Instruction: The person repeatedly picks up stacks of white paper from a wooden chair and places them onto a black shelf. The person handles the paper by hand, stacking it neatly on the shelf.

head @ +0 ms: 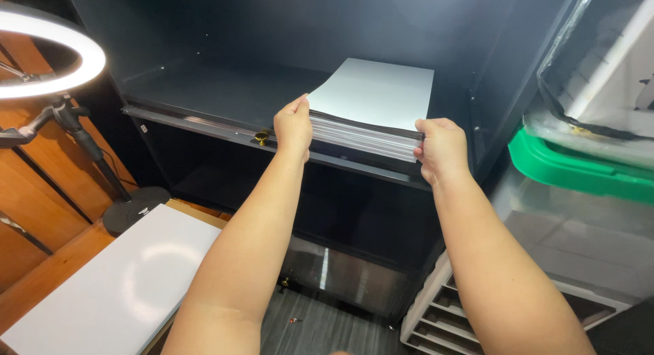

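A thick stack of white sheets (373,96) lies on the upper shelf (204,99) of a black cabinet, its near edge over the shelf's front lip. My left hand (294,127) grips the stack's near left corner, thumb on top. At the near right corner my right hand (441,147) clasps the stack's edge. Both arms reach forward from below.
A lit ring light (51,52) on a stand with a round base (133,208) is at the left. A white board (112,280) lies on a wooden surface below it. A clear bin with a green lid (579,167) stands right. A small brass knob (261,135) sits on the shelf front.
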